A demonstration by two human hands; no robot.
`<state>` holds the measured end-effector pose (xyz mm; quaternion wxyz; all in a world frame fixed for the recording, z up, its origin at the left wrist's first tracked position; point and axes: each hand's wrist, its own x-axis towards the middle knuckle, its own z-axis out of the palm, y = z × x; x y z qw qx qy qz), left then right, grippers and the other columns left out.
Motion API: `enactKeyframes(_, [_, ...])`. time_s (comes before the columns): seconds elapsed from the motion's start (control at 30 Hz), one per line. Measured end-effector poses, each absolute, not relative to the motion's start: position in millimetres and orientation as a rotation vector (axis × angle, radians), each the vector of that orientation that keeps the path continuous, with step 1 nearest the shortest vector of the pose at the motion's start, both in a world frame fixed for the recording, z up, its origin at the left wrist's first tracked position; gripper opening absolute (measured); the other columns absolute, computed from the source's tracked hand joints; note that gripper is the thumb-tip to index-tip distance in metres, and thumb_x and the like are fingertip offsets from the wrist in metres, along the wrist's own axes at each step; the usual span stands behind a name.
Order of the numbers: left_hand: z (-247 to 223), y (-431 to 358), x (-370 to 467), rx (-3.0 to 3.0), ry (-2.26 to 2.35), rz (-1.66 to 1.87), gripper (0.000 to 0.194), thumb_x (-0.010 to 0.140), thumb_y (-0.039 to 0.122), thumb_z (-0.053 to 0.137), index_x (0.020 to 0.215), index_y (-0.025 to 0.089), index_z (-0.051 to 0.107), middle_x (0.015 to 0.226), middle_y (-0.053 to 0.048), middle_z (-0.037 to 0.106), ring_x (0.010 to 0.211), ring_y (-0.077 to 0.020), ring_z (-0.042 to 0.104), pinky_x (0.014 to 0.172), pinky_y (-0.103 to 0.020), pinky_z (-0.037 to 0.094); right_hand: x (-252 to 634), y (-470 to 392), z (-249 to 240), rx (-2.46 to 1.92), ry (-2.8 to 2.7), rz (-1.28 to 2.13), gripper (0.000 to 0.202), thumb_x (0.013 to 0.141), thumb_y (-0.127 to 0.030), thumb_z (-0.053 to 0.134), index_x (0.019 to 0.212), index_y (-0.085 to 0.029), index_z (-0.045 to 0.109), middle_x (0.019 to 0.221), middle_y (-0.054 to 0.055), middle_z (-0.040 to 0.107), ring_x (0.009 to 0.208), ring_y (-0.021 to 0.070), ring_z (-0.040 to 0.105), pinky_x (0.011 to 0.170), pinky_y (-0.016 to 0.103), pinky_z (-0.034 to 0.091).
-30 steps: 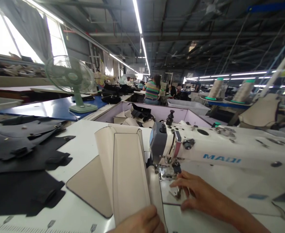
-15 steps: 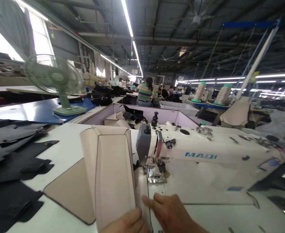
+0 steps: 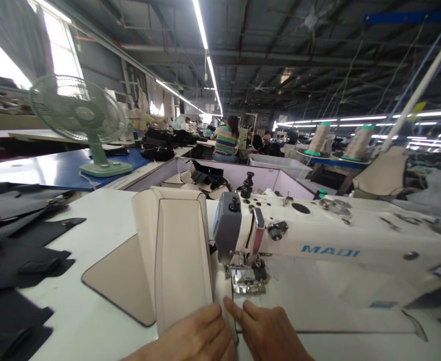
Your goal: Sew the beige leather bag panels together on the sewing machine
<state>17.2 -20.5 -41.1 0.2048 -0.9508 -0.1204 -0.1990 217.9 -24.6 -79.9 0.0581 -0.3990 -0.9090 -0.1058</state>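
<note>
A folded beige leather-like panel [image 3: 183, 260] with dark edges stands up on the white table, left of the sewing machine's needle area. My left hand [image 3: 198, 331] is closed over its near right part, fingers bent around the material. Close beside it, my right hand [image 3: 267, 328] grips the panel's narrow right edge strip, its index finger stretched along it and the other fingers curled. Just beyond my fingertips is the metal presser foot [image 3: 246, 281] of the white sewing machine [image 3: 325, 230]. Whether the strip lies under the foot is hard to see.
Dark pieces with flaps [image 3: 28, 260] lie along the table's left side. Behind the machine, a lilac-walled bin [image 3: 243, 173] holds beige and black pieces. A green fan [image 3: 103, 168] stands on a blue table. Thread cones [image 3: 318, 140] stand at the right. A person in stripes sits farther back.
My left hand has moved forward along the panel, nearer my right fingertips. The camera view has shifted, so the machine appears farther right and lower.
</note>
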Motion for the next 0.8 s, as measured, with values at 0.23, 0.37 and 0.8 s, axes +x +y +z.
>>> enactKeyframes(0.23, [-43.5, -2.6, 16.4, -2.71, -0.309, -0.561, 0.017, 0.091, 0.009, 0.048, 0.077, 0.013, 0.057, 0.069, -0.003, 0.056, 0.06, -0.017, 0.046, 0.062, -0.033, 0.039, 220.1, -22.5, -85.9, -1.178, -2.712, -0.303, 0.048, 0.084, -0.01, 0.057, 0.129, -0.014, 0.042, 0.074, -0.003, 0.06, 0.051, 0.0162, 0.06, 0.038, 0.033, 0.013])
enactKeyframes(0.37, [-47.4, 7.9, 16.3, -2.711, -0.313, -0.574, 0.015, 0.09, 0.008, 0.048, 0.077, 0.012, 0.056, 0.069, -0.003, 0.054, 0.06, -0.0176, 0.044, 0.06, -0.034, 0.037, 219.2, -26.6, -75.0, -1.252, -2.677, -0.122, 0.044, 0.084, -0.005, 0.052, 0.127, -0.015, 0.047, 0.078, -0.002, 0.062, 0.057, 0.0164, 0.061, 0.041, 0.032, 0.022])
enactKeyframes(0.8, [-30.2, 11.0, 14.5, -2.794, -0.453, -0.339, 0.004, 0.084, 0.011, 0.056, 0.083, 0.015, 0.056, 0.08, -0.004, 0.06, 0.076, -0.019, 0.054, 0.083, -0.039, 0.042, 208.3, -3.9, -63.3, -1.174, -2.545, -0.084, 0.015, 0.087, -0.014, 0.064, 0.073, -0.018, 0.061, 0.071, -0.002, 0.062, 0.062, 0.0141, 0.058, 0.053, 0.028, 0.031])
